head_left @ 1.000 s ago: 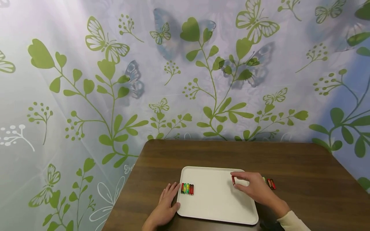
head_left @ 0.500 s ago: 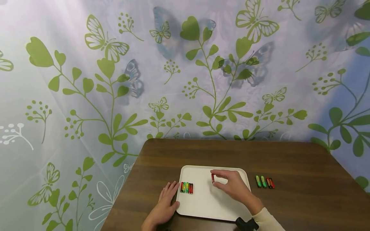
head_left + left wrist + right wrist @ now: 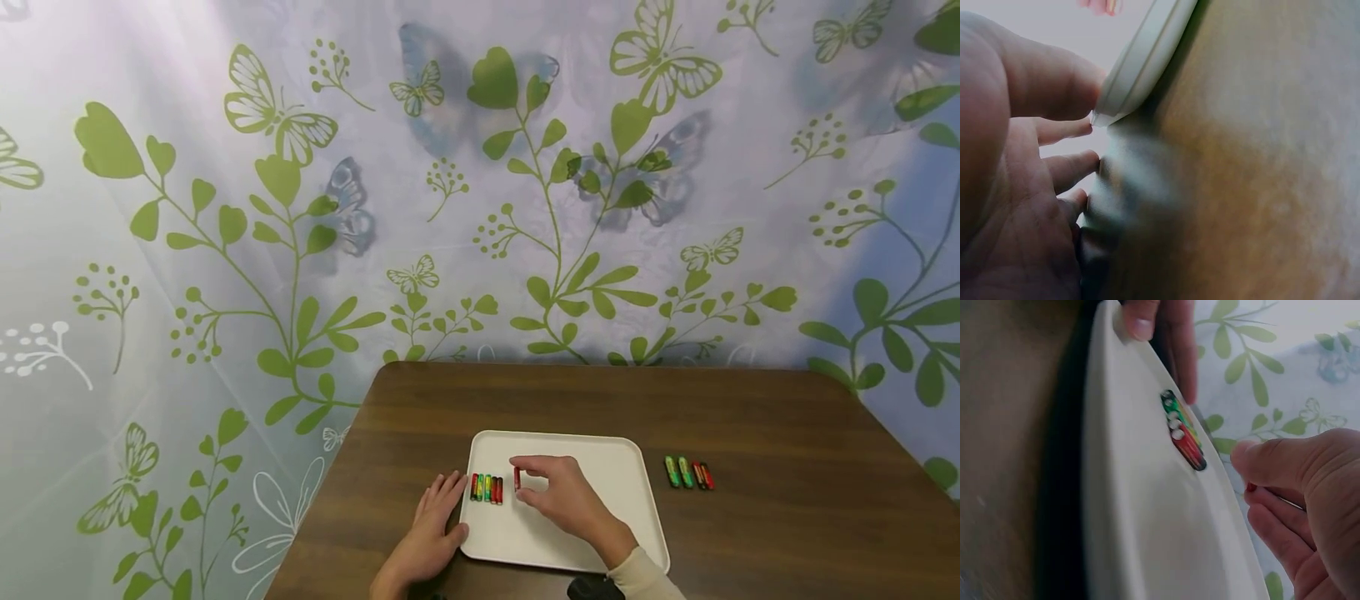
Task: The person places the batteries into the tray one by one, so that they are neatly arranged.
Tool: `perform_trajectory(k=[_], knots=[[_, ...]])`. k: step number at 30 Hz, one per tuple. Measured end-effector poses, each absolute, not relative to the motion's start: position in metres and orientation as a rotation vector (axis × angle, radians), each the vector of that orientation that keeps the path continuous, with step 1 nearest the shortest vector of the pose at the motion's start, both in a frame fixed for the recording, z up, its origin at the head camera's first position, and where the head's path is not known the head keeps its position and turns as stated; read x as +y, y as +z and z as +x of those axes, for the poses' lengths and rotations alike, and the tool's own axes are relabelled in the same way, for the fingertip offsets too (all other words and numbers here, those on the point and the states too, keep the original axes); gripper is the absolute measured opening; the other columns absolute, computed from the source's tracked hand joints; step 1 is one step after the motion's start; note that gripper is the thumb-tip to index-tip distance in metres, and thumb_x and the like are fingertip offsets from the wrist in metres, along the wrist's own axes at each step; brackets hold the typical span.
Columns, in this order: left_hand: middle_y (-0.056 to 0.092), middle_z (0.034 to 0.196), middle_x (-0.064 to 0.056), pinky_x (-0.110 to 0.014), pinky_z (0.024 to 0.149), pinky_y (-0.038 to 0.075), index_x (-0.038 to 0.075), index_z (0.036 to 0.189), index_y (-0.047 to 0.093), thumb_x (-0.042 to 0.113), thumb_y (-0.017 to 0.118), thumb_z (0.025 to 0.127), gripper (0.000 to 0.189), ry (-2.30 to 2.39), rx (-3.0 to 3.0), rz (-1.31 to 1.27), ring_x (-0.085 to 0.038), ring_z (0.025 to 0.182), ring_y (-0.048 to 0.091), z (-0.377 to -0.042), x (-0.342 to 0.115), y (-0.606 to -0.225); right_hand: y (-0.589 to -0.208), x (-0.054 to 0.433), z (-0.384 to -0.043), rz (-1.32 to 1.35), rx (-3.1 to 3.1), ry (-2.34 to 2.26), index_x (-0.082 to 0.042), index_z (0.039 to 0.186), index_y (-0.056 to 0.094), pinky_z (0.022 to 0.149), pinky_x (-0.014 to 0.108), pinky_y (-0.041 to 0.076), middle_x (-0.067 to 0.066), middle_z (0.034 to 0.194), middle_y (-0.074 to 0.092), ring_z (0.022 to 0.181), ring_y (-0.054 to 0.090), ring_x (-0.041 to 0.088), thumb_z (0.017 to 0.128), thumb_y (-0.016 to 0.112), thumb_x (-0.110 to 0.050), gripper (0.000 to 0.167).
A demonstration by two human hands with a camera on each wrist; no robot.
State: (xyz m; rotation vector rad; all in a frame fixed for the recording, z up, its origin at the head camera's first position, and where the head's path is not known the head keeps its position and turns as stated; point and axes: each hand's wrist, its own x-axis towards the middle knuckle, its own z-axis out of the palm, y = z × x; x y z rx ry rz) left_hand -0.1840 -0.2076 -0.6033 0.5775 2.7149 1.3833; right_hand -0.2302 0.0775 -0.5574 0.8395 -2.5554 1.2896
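Observation:
Between thumb and fingertips my right hand (image 3: 566, 500) pinches a small red battery (image 3: 517, 477), upright over the white tray (image 3: 547, 546). In the right wrist view only a red tip of that battery (image 3: 1250, 487) shows past the thumb. A row of several red and green batteries (image 3: 487, 489) lies side by side at the tray's left end, just left of the held one. My left hand (image 3: 427, 533) rests at the tray's left edge with its fingers extended. The left wrist view has its thumb touching the tray rim (image 3: 1141, 62).
Right of the tray, two green batteries (image 3: 678, 472) and two red batteries (image 3: 702, 476) lie on the brown wooden table (image 3: 787, 433). Behind the table hangs a curtain (image 3: 465, 208) printed with leaves and butterflies.
My right hand has carried the red battery leftward across the tray, close to the row. The batteries right of the tray have come into full view. My left hand has stayed in place.

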Motion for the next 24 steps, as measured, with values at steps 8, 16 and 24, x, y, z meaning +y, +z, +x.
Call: perform_trajectory(k=[8, 16, 24], knots=[[0.034, 0.175, -0.027, -0.005, 0.115, -0.014, 0.004, 0.167, 0.043, 0.006, 0.065, 0.099, 0.071, 1.381, 2.707, 0.568, -0.053, 0.167, 0.012, -0.184, -0.207, -0.602, -0.562, 0.063, -0.231, 0.863, -2.646, 1.177, -0.002, 0.129, 0.079, 0.096, 0.048, 0.064, 0.01, 0.126, 0.082, 0.112, 0.08, 0.027, 0.088, 0.087, -0.005, 0.041], [0.032, 0.176, -0.027, -0.007, 0.115, -0.014, 0.002, 0.167, 0.042, 0.006, 0.064, 0.099, 0.071, 1.397, 2.69, 0.567, -0.053, 0.168, 0.009, -0.184, -0.207, -0.602, -0.568, 0.053, -0.23, 0.916, -2.645, 1.022, -0.003, 0.125, 0.081, 0.099, 0.047, 0.063, 0.009, 0.122, 0.083, 0.115, 0.079, 0.027, 0.085, 0.089, -0.005, 0.041], [0.033, 0.176, -0.026, -0.019, 0.121, -0.011, 0.003, 0.167, 0.042, 0.006, 0.065, 0.099, 0.072, 1.39, 2.699, 0.558, -0.052, 0.168, 0.01, -0.185, -0.208, -0.604, -0.57, 0.046, -0.231, 0.931, -2.645, 0.966, -0.005, 0.125, 0.08, 0.101, 0.046, 0.063, 0.008, 0.124, 0.083, 0.117, 0.079, 0.025, 0.085, 0.091, -0.007, 0.042]])
